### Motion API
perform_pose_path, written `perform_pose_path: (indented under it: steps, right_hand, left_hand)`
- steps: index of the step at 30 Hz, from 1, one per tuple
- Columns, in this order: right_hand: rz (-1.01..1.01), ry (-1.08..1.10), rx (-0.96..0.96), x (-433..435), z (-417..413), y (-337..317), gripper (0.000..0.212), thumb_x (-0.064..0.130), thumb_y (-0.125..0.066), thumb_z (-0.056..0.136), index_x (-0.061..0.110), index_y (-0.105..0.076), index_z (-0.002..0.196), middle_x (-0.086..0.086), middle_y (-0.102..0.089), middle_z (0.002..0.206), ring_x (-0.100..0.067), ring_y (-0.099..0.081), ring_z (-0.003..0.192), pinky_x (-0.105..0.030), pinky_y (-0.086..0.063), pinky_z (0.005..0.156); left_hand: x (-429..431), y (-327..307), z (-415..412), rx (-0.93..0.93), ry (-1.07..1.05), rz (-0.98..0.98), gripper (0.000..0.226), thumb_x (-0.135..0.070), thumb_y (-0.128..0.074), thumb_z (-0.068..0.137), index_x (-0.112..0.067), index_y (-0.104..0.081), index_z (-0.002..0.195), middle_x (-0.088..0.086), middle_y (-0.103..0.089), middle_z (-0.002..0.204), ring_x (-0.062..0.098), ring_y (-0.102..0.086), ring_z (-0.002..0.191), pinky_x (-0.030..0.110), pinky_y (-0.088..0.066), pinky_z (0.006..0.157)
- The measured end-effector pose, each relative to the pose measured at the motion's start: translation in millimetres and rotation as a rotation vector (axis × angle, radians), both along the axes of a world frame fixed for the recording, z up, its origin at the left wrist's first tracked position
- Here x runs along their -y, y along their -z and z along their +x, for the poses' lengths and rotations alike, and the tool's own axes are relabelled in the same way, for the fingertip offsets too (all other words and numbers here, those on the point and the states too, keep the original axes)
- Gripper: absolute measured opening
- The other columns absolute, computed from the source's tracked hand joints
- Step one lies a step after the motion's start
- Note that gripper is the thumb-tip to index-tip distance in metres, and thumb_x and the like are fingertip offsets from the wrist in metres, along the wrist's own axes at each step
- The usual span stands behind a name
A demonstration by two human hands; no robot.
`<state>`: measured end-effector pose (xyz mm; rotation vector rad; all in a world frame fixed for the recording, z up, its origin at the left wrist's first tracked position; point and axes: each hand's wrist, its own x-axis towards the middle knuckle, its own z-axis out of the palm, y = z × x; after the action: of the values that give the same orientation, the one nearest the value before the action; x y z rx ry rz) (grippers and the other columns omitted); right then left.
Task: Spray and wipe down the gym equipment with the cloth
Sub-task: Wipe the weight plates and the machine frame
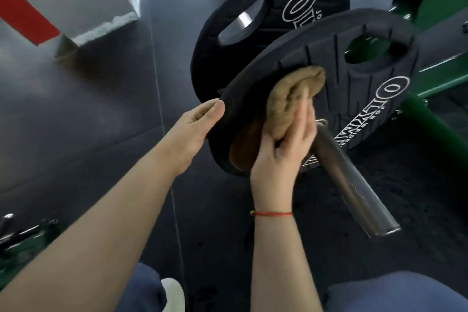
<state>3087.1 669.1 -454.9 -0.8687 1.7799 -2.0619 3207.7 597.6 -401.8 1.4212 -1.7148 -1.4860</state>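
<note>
On the face of the near weight plate, left of the steel bar it hangs on: brown cloth, bunched, pressed on by right hand, thumb hooked round the bunch. Left hand clamps the plate's left rim, thumb on front. Second plate behind, green frame to the right, dark floor below.

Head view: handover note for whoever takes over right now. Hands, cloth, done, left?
Left hand grips the near plate by its rim, steadying it.
Right hand holds the bunched tan cloth against that plate's face, beside the steel bar.
Done: near plate being wiped; how much is covered, cannot tell.
Left: rest of it, far plate, bar. No spray bottle in view.
</note>
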Motion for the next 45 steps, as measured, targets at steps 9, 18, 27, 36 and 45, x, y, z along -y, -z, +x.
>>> perform_pose_path:
  steps: [9,18,27,36,45]
  right_hand:
    - [0.194,0.025,-0.057,-16,86,74,0.054,0.002,-0.051,0.092,0.025,-0.052,0.141,-0.011,-0.039,0.147,-0.022,-0.038,0.14,-0.051,-0.036,0.114]
    - [-0.108,0.343,-0.126,29,53,-8,0.054,0.01,-0.057,0.098,0.001,-0.038,0.148,-0.003,-0.046,0.146,-0.014,-0.042,0.139,-0.038,-0.032,0.116]
    - [-0.064,0.459,-0.356,48,87,53,0.055,0.002,-0.052,0.086,0.004,-0.038,0.139,-0.036,-0.028,0.145,-0.033,-0.029,0.143,-0.041,-0.022,0.119]
    - [0.025,0.498,0.425,41,73,106,0.065,0.019,-0.05,0.081,0.011,-0.047,0.146,-0.009,-0.045,0.137,-0.023,-0.045,0.133,-0.035,-0.033,0.117]
    - [0.172,0.501,0.56,43,51,82,0.068,0.027,-0.048,0.071,0.014,-0.054,0.138,-0.015,-0.048,0.13,-0.032,-0.049,0.124,-0.042,-0.034,0.113]
  left_hand:
    - [23,11,9,-0.194,0.063,0.004,0.056,-0.047,-0.068,0.09,-0.011,-0.065,0.133,0.001,-0.072,0.125,0.016,-0.064,0.122,0.043,-0.044,0.113]
    - [47,22,24,-0.317,0.312,0.13,0.046,-0.034,-0.054,0.091,-0.028,-0.058,0.137,-0.009,-0.069,0.129,0.007,-0.061,0.124,0.024,-0.051,0.101]
    - [42,30,24,-0.384,0.269,0.099,0.043,-0.023,-0.049,0.101,-0.012,-0.055,0.142,0.002,-0.069,0.13,0.014,-0.063,0.124,0.032,-0.051,0.105]
    - [27,22,21,-0.359,0.252,0.061,0.041,-0.017,-0.05,0.103,-0.012,-0.053,0.144,0.001,-0.067,0.134,0.013,-0.061,0.127,0.031,-0.048,0.108]
    - [17,17,12,-0.27,0.238,-0.168,0.035,-0.005,-0.065,0.096,-0.024,-0.063,0.126,-0.009,-0.075,0.114,0.005,-0.069,0.108,0.018,-0.054,0.087]
